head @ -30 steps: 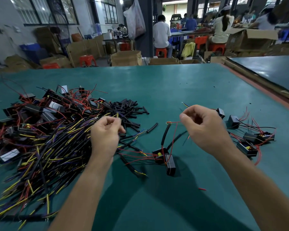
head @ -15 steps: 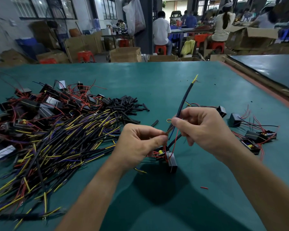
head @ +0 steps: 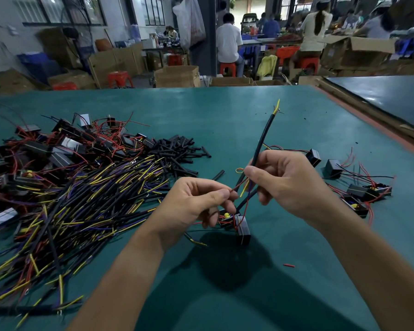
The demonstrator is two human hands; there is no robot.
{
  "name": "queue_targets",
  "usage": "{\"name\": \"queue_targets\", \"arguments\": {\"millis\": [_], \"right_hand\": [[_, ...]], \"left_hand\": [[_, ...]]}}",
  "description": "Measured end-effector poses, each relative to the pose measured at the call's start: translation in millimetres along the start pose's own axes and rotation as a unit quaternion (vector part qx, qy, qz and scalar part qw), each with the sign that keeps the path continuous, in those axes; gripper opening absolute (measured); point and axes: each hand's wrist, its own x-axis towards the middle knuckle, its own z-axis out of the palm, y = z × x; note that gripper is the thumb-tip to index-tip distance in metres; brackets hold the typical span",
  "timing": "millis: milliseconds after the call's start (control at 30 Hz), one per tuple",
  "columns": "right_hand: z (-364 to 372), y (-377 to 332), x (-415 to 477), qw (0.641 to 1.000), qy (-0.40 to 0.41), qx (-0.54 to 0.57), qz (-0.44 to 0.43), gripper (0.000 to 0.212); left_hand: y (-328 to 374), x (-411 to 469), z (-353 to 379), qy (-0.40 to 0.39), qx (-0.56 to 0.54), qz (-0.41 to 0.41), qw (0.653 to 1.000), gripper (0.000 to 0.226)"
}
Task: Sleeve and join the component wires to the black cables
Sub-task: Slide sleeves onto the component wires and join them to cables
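My right hand (head: 287, 185) pinches a black cable (head: 263, 137) that slants up and away, its yellow inner wire showing at the far tip. My left hand (head: 196, 201) pinches a thin red wire (head: 234, 188) close to the cable's lower end. That wire runs down to a small black component (head: 242, 226) lying on the green table (head: 225, 120) just below my fingers. Yellow and blue wire ends stick out between the two hands. Whether a sleeve sits on the wire, I cannot tell.
A big heap of black cables with yellow and purple ends (head: 77, 211) fills the left side, with boxed components (head: 58, 151) behind it and short black sleeves (head: 179, 151) beside it. Several wired components (head: 359, 192) lie at the right. People sit at tables beyond.
My left hand left the cable heap and came to the middle beside the right hand. A black cable now stands up from my right hand. Little has moved in the last half second.
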Motion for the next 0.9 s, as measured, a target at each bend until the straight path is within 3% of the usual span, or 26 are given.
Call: {"name": "queue_targets", "arguments": {"millis": [433,533,633,900], "right_hand": [[-1.5,-1.4,-4.5,0.998,-0.046,-0.044,-0.010,0.008],[-1.0,1.1,-5.8,0.994,-0.042,-0.101,-0.024,0.009],[0.9,3.5,-6.1,0.982,-0.028,-0.183,-0.042,0.006],[-4.2,0.9,-7.7,0.969,-0.053,-0.238,-0.041,0.014]], "left_hand": [[-2.9,3.5,1.1,0.058,0.062,-0.070,0.994,0.017],[-5.5,4.4,2.1,0.088,0.082,-0.078,0.990,0.017],[-7.5,6.2,3.3,0.115,0.094,-0.068,0.987,0.016],[-5.0,5.5,6.2,0.115,0.073,-0.013,0.991,0.018]]}}
